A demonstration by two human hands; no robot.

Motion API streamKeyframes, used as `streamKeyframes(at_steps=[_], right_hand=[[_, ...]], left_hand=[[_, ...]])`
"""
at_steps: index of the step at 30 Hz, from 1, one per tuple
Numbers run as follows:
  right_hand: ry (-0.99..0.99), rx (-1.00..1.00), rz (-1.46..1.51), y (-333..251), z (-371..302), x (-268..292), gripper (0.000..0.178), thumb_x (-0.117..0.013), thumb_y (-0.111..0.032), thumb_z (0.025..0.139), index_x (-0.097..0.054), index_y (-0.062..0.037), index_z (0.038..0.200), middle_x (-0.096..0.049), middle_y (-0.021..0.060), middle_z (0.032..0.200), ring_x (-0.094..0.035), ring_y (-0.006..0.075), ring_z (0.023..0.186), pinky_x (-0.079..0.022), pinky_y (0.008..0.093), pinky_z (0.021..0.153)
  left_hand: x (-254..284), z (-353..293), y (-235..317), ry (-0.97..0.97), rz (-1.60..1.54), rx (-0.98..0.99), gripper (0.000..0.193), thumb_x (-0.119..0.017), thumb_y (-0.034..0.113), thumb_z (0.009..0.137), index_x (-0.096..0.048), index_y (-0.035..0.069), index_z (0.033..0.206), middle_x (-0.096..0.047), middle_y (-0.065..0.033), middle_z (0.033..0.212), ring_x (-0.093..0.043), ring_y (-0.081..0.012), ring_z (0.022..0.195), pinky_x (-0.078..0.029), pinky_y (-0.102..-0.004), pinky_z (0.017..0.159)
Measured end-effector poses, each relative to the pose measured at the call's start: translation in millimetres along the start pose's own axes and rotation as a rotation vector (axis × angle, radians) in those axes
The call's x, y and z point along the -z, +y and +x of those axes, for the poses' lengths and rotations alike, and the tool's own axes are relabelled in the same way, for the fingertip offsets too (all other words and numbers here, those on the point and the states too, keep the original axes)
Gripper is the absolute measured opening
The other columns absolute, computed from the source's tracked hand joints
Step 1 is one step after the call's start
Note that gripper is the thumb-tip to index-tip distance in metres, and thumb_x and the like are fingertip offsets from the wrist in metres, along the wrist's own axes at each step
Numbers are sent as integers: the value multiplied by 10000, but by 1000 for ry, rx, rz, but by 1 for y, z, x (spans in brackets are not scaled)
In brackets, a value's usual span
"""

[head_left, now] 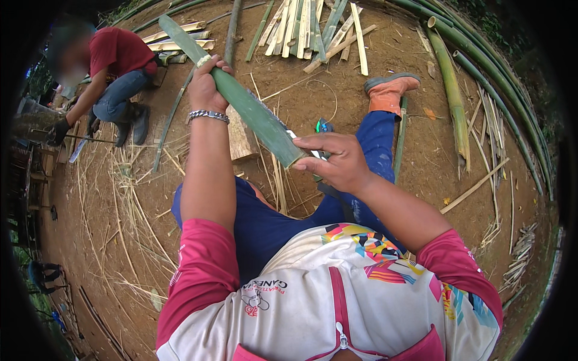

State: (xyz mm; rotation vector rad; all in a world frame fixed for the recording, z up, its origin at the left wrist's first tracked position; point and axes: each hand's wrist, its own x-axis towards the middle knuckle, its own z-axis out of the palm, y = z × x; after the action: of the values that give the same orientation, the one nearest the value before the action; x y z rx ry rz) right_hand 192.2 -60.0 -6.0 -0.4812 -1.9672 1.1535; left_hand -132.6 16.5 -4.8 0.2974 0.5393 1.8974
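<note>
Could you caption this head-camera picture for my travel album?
Left hand grips a green bamboo piece, right hand at its near end, split strips lying on the earth beyond.

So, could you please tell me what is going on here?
The left hand grips a green bamboo piece partway along its length, while the right hand is at its near end; whether that hand also holds a tool is hard to make out. Split strips lie heaped beyond, long poles lie to the right, and a co-worker is bent over at the left.
</note>
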Motion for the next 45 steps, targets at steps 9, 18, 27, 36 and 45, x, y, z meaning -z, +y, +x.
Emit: streamKeyframes(at_steps=[9, 18, 27, 36, 45], right_hand=[[49, 176, -69, -4, 2, 13, 345, -879, -166, 750, -755, -27, 1040, -751, 148, 1010, -738, 254, 921, -567, 325, 798], [41, 142, 62, -2, -15, 10, 358, -848, -280, 787, -741, -15, 1004, -738, 131, 974, -710, 282, 919, -550, 377, 797], [46, 306, -6, 9, -17, 13, 407, -852, -352, 761, -706, -32, 966, -693, 108, 867, -676, 303, 825, -509, 397, 691], [64, 318, -63, 9, -22, 23, 434, -837, -405, 771, -702, -40, 963, -686, 105, 861, -667, 314, 812, -509, 411, 680], [80, 369, -97, 16, -29, 24, 456, -843, -424, 752, -704, -35, 948, -691, 103, 846, -666, 303, 769, -500, 399, 643]], left_hand=[[1, 7, -20, -99, 11, 51, 121, -603, -4, 963, -536, -46, 1055, -591, -84, 906, -604, -133, 754, -559, -240, 663], [34, 22, -23, -94, 66, 110, 132, -586, 65, 1008, -535, -35, 1078, -601, -68, 914, -578, -102, 748, -539, -215, 649], [5, 18, -26, -150, 194, 97, 126, -618, 137, 1012, -549, 37, 976, -563, -14, 821, -555, -65, 691, -510, -185, 577], [-1, 32, -40, -149, 194, 112, 110, -614, 122, 1012, -563, 24, 1014, -588, -25, 808, -565, -68, 660, -526, -171, 545], [-14, 25, -51, -158, 218, 167, 130, -651, 159, 997, -591, 45, 975, -588, -10, 782, -563, -53, 649, -510, -169, 544]])
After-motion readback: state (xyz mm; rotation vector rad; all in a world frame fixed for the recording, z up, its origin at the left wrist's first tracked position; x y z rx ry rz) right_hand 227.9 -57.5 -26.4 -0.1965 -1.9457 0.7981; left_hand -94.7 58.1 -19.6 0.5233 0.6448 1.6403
